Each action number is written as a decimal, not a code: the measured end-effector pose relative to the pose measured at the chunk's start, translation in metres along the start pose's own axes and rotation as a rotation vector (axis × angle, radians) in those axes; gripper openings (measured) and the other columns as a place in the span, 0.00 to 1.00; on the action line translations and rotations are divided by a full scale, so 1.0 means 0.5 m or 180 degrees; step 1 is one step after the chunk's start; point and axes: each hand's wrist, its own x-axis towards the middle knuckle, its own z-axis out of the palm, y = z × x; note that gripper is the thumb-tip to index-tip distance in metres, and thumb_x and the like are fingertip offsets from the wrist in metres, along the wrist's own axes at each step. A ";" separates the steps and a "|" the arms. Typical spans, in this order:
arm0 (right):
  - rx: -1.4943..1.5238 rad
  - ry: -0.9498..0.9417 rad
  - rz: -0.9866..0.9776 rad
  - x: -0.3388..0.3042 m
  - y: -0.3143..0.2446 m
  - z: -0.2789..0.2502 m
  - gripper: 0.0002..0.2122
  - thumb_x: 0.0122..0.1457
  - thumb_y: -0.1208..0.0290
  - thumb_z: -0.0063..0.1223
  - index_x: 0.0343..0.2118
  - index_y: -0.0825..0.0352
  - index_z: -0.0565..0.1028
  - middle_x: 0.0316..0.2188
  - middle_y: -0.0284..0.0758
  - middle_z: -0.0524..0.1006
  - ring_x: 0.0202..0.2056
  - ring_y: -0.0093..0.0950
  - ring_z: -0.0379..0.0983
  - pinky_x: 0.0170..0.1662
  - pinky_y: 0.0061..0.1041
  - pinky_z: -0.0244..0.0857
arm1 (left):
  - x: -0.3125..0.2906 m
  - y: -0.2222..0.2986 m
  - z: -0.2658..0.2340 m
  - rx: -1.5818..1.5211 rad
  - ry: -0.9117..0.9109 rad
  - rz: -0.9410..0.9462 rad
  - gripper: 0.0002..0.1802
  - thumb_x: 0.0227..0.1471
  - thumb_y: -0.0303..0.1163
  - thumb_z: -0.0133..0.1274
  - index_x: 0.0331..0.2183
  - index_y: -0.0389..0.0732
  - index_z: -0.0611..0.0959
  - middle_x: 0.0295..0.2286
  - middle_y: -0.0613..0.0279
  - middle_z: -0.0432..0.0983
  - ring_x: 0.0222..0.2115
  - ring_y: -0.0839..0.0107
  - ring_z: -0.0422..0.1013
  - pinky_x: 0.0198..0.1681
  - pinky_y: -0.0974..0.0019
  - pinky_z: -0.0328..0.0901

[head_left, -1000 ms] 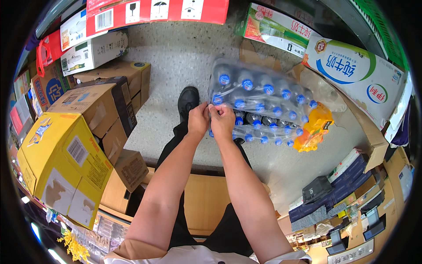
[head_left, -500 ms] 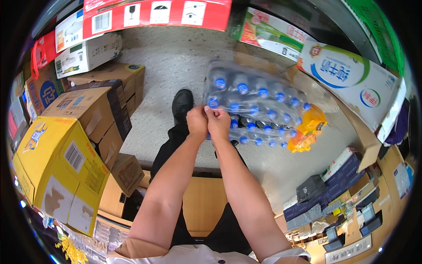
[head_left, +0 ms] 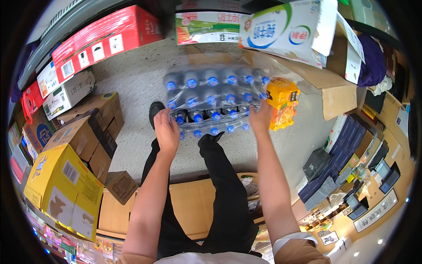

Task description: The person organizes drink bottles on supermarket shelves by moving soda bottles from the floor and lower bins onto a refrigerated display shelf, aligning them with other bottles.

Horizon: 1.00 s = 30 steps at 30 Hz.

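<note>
Bottle pack (head_left: pixel 212 93), wrapped in clear film (head_left: pixel 200 91), is sitting on the floor (head_left: pixel 136 88) with blue caps (head_left: pixel 212 81) showing. Left hand (head_left: pixel 167 132) is at its near left corner, right hand (head_left: pixel 261 116) at the right end. Fingers are bent, but honestly can't tell if either grip is pinching film. Yellow-orange package (head_left: pixel 282 104) is just to the right.

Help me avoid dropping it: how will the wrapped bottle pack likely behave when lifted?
The wrapped bottle pack is probably heavy: many dark bottles look full. The clear film, wrinkled and seemingly gaping over one row, may flex and let bottles shift. Its shine suggests possible slipperiness.
</note>
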 end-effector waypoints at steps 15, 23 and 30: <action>0.0753 -0.1768 0.0455 0.126 0.099 -0.011 0.14 0.52 0.67 0.56 0.39 0.70 0.79 0.34 0.44 0.80 0.37 0.38 0.77 0.42 0.29 0.67 | -0.075 0.155 0.130 0.0067 -0.1628 0.0588 0.26 0.42 0.21 0.55 0.47 0.35 0.72 0.39 0.50 0.66 0.41 0.53 0.65 0.45 0.54 0.63; 0.0712 -0.1543 -0.0268 0.147 0.171 0.029 0.13 0.54 0.65 0.57 0.38 0.70 0.79 0.30 0.45 0.80 0.31 0.35 0.78 0.36 0.29 0.70 | -0.093 0.166 0.135 0.0224 -0.1605 0.0683 0.19 0.42 0.22 0.57 0.40 0.35 0.74 0.38 0.51 0.68 0.41 0.52 0.66 0.45 0.56 0.63; 0.1126 -0.2083 0.0752 0.171 0.161 0.032 0.13 0.51 0.66 0.63 0.34 0.71 0.79 0.25 0.41 0.80 0.25 0.30 0.77 0.29 0.27 0.71 | -0.108 0.155 0.133 0.0348 -0.1588 0.0747 0.22 0.41 0.25 0.56 0.42 0.34 0.75 0.38 0.51 0.69 0.41 0.53 0.66 0.46 0.56 0.63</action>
